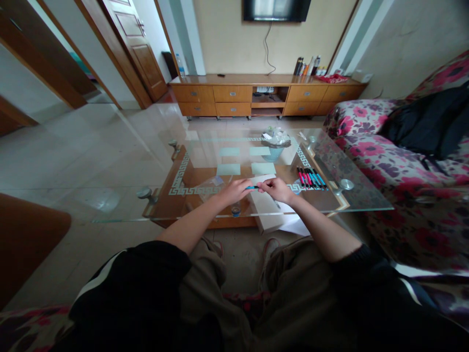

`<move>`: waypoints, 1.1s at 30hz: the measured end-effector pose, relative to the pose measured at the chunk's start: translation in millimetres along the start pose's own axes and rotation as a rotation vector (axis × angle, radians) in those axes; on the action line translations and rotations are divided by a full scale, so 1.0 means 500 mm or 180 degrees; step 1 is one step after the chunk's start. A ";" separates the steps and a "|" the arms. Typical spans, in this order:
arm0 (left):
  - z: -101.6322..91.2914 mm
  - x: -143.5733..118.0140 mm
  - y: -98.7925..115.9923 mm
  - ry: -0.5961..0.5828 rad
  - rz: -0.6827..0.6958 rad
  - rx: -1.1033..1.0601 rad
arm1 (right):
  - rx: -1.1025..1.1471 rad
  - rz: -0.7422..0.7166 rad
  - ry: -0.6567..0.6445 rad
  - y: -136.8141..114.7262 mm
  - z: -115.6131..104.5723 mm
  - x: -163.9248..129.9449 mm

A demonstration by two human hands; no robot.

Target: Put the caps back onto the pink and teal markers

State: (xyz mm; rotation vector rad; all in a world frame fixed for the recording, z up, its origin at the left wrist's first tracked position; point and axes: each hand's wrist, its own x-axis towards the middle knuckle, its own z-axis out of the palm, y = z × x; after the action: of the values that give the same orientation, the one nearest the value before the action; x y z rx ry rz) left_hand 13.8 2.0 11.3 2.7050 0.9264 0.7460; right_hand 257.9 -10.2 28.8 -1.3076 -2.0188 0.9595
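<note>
A blue pen with a black end (252, 187) lies level between my two hands, above the near part of the glass table. My left hand (236, 190) is closed round its blue part. The fingers of my right hand (276, 189) pinch the black end. To the right of my hands, several pink and black pens (303, 177) lie side by side on the glass. Several blue and black pens (317, 179) lie right beside them. The exact tip of the held pen is hidden by my fingers.
The glass table (205, 208) has a patterned border and metal supports. A white box (269, 215) and papers show under the glass. A waste basket (273, 152) stands beyond the middle. A flowered sofa (366, 142) holds a black bag (427, 124). A wooden cabinet (234, 93) lines the wall.
</note>
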 end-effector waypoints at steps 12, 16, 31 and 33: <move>0.003 -0.002 -0.001 -0.0062 -0.0136 0.0193 | 0.0100 -0.0016 0.0030 0.005 0.000 0.005; 0.002 -0.001 0.000 -0.0060 -0.0153 0.0251 | 0.0091 0.0023 0.0071 0.004 0.000 0.006; -0.012 0.004 0.017 -0.0271 -0.0265 0.0410 | -0.0066 -0.0116 0.0171 0.000 -0.003 0.004; -0.012 0.005 0.017 -0.0295 -0.0271 0.0430 | -0.0077 -0.0127 0.0178 -0.001 -0.003 0.004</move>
State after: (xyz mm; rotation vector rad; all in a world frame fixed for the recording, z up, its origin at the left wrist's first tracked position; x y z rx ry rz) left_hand 16.9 -3.1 20.5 2.7670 1.0987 0.5553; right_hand 257.9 -8.1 30.4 -1.2877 -2.0122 0.8735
